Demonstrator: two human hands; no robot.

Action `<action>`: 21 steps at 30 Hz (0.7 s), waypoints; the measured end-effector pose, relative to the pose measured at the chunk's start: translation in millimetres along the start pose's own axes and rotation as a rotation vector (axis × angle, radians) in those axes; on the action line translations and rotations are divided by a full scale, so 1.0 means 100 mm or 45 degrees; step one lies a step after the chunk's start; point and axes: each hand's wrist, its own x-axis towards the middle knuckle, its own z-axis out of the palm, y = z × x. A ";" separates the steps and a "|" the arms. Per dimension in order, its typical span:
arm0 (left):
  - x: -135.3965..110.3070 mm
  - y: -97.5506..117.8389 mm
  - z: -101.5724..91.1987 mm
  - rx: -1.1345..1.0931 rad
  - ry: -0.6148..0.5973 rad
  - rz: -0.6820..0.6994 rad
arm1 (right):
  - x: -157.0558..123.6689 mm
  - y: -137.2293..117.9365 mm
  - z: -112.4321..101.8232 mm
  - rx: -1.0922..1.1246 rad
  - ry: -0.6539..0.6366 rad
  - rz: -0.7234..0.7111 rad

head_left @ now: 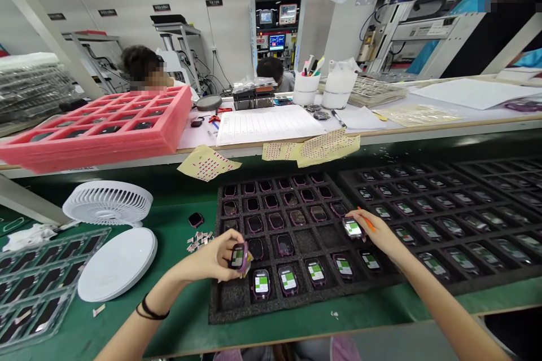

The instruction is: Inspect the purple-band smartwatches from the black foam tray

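My left hand (223, 256) is closed around a smartwatch (239, 256) with a purple case, held over the left side of a black foam tray (311, 237). Some yellow shows at the watch's lower edge. At the tray's right side, my right hand (372, 230) grips a smartwatch (353, 228) with a lit screen, and an orange stick-like tool (367, 221) lies between its fingers. Watches with white-and-green screens, such as one lit watch (288, 280), fill much of the front row. Dark-screened watches sit in the rows behind; a few pockets hold none.
A second foam tray (449, 203) of watches adjoins on the right. To the left are a white fan (108, 206), a clear tray (46, 287), a loose watch (195, 219) and small stickers (199, 241). The shelf above carries a pink foam tray (165, 132) and paper (271, 124).
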 end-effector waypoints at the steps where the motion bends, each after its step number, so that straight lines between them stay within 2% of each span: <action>1: 0.08 0.03 0.02 -0.135 -0.025 0.039 | 0.00 -0.06 0.01 0.140 -0.014 0.057; 4: 0.31 0.15 0.09 -0.424 -0.062 0.069 | 0.01 -0.32 0.09 0.545 -0.121 0.177; 8: 0.57 0.37 0.18 -0.720 0.019 0.067 | 0.02 -0.72 0.26 0.792 -0.359 0.238; 14: 0.73 0.67 0.27 -0.946 0.232 0.147 | 0.05 -1.28 0.54 0.840 -0.564 0.017; 18: 0.72 0.72 0.29 -0.892 0.303 0.177 | 0.12 -1.56 0.66 0.850 -0.610 -0.109; 21: 0.70 0.71 0.28 -0.827 0.320 0.195 | 0.16 -1.65 0.73 0.844 -0.630 -0.171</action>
